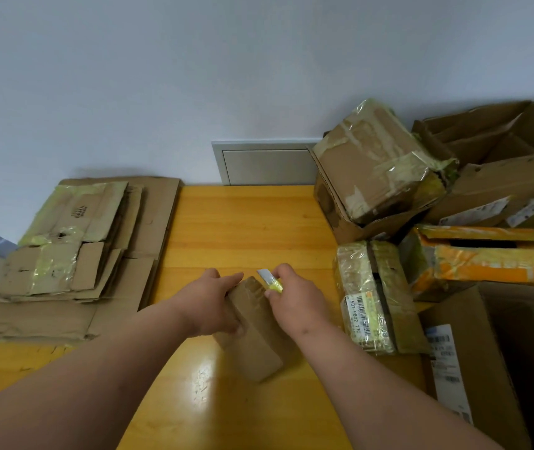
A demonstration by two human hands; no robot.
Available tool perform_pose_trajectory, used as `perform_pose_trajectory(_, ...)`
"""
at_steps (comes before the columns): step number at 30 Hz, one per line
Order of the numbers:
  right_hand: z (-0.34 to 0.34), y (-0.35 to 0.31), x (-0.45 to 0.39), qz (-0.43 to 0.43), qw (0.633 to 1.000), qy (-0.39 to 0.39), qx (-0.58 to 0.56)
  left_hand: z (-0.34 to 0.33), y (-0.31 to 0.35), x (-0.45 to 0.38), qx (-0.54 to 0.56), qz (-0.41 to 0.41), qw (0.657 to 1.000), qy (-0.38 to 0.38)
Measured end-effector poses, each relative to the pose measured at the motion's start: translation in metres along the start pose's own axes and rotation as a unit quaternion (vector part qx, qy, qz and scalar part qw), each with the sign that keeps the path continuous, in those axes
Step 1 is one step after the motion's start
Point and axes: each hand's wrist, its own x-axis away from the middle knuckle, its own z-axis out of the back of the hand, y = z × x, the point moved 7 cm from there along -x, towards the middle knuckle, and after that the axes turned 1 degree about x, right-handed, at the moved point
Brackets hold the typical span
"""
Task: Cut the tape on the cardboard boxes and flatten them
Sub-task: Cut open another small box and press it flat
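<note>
Cardboard box (254, 332) gripped by left hand (209, 305); right hand (295, 300) holds cutter (270, 280) (blade seemingly hidden).

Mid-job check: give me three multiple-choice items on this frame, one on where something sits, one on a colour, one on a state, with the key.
1. Where does the stack of flattened cardboard lie on the wooden table?
A. on the left side
B. in the middle
C. under the small box

2. What colour is the handle of the utility knife?
A. red
B. yellow
C. black

3. What is the left hand doing?
A. hanging idle off the table
B. holding the small cardboard box
C. lifting a flattened sheet

Key:
1 A, the flat stack sits left of both arms.
2 B, a yellow handle with a grey blade tip shows in the right hand.
3 B, its fingers and thumb wrap the box's far end, beside the knife.
</note>
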Motion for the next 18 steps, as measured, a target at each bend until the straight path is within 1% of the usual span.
perform_pose_trajectory(3, -0.002, -0.002, 0.001, 0.007, 1.000, -0.010, -0.023, -0.004, 0.002, -0.003, -0.007, 0.006, 1.000, -0.006)
perform_pose_trajectory(5, -0.003, -0.001, 0.002, 0.009, 0.999, -0.021, -0.041, -0.007, 0.000, -0.004, 0.009, 0.017, 1.000, -0.021)
perform_pose_trajectory(7, -0.003, 0.000, 0.002, 0.008, 0.998, -0.030, -0.056, -0.009, -0.004, -0.003, 0.043, 0.025, 0.998, -0.040)
perform_pose_trajectory(10, -0.004, -0.001, 0.002, 0.010, 0.997, -0.041, -0.068, -0.015, -0.008, -0.002, 0.129, 0.027, 0.988, -0.076)
perform_pose_trajectory(13, -0.006, -0.001, 0.004, 0.016, 0.996, -0.054, -0.068, -0.022, -0.008, -0.001, 0.153, 0.019, 0.982, -0.108)
perform_pose_trajectory(15, -0.002, 0.001, 0.004, 0.017, 0.997, -0.043, -0.065, -0.017, -0.008, -0.002, 0.134, 0.004, 0.987, -0.087)
perform_pose_trajectory(18, 0.011, 0.002, 0.000, 0.025, 0.998, 0.003, -0.052, 0.003, -0.011, -0.003, 0.082, -0.017, 0.996, -0.019)
